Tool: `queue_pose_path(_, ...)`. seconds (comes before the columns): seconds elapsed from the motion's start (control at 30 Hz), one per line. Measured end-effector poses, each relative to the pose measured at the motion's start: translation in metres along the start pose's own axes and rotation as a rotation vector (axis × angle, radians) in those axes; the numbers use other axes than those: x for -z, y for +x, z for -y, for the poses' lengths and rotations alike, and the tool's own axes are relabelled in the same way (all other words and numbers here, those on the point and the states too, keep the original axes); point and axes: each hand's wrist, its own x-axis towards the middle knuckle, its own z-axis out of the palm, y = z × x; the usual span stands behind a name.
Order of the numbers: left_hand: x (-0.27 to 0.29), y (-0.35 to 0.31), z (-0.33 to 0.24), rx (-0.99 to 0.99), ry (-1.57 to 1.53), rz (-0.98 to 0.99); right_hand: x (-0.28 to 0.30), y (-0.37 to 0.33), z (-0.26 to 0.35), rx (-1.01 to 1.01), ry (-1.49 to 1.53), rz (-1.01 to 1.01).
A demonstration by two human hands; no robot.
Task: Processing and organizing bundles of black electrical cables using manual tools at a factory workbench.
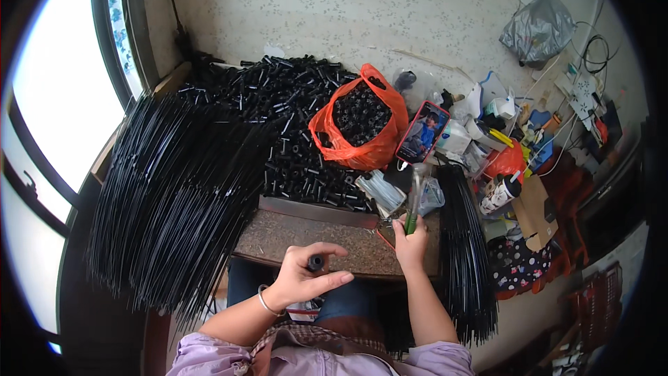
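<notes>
My left hand is in front of the table's near edge, with a short black plastic tube in its grip, one round end facing up. Its thumb and forefinger reach out past the tube. To the right, my right hand is closed round the green grip of a hammer, whose metal head points away from me. A big heap of similar black tube pieces covers the back of the table. Beside it, an orange plastic bag stands open, filled with small black parts.
Long thin black rods spread over the left side; another bundle hangs at the right edge. A phone leans behind the hammer, by a clear packet. A patterned cup and clutter stand right. Bare stone tabletop shows in front.
</notes>
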Motion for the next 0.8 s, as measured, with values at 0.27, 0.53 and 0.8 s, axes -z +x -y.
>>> queue_pose_path(0.27,-0.024,0.004,-0.017,-0.206,0.030,-0.127,0.022,-0.061,0.149,-0.242,1.199,0.294)
queue_pose_path(0.53,-0.014,-0.018,-0.029,-0.178,0.078,-0.117,0.027,-0.075,0.170,-0.134,1.173,0.325)
queue_pose_path(0.8,-0.021,-0.023,-0.030,-0.182,0.204,-0.244,0.029,-0.080,0.174,0.223,0.671,0.146)
